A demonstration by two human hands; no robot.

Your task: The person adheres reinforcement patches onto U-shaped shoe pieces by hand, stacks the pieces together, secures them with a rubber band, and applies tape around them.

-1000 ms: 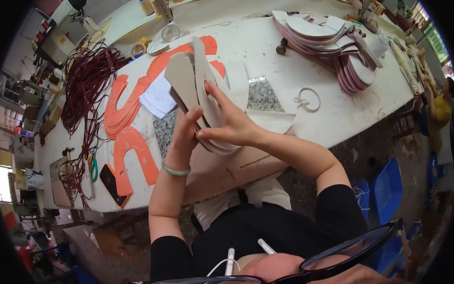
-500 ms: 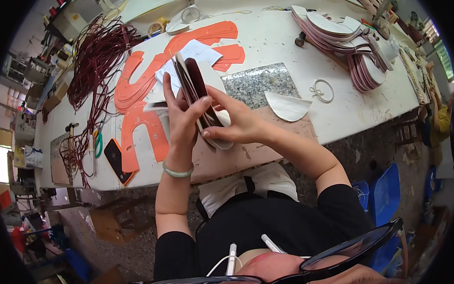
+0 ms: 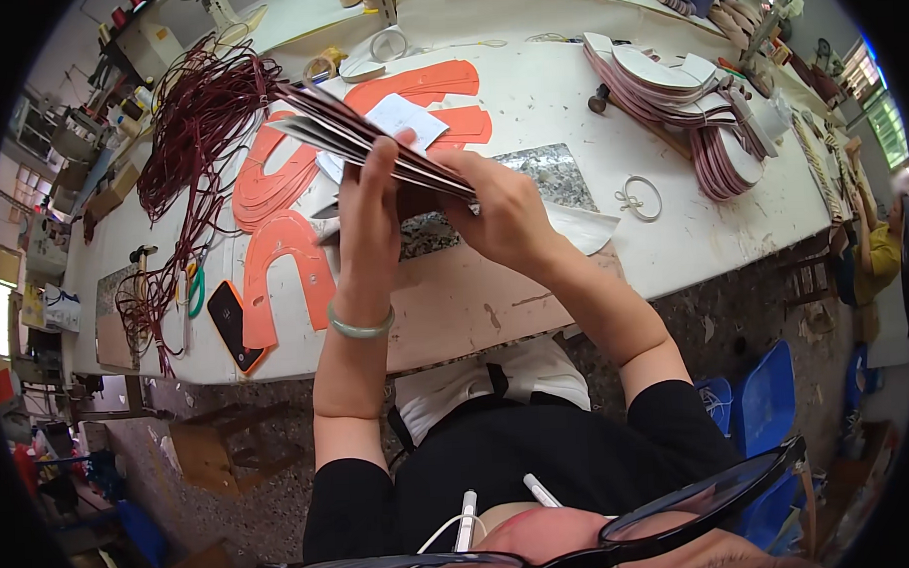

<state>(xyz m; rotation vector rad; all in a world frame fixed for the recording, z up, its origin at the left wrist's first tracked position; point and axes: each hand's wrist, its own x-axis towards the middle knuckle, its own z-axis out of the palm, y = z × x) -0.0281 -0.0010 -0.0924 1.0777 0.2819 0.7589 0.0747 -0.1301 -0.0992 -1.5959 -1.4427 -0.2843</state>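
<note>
Got a stack of thin flat pieces (image 3: 329, 125) up off the table (image 3: 713, 237), caught between both hands, with dark faces and pale edges. Long axis on a slant: far end out to the left and away from the body, past the left hand (image 3: 365, 222), near end tucked into the right hand (image 3: 504, 207). So, left hand closer to the middle of the length, right hand closer to the near end. Far end loose and fanned a bit, well clear of any fingers. Pinching the stack with the left, thumb to one side, a fingertip peeking out beyond the edges. Gripping it with the right too, fingers folded at the near end, but can't tell how tight. Also a couple of pointed grey tips just left of the left hand, can't say if part of the same stack. Beyond and below the hands, a speckled stone slab (image 3: 549, 168); by the right wrist, a pale curved piece (image 3: 590, 229), then a wire ring (image 3: 658, 202) further right. Left of the left hand, orange U-shaped pieces (image 3: 269, 280) and, right beside those, a phone (image 3: 233, 324).
</note>
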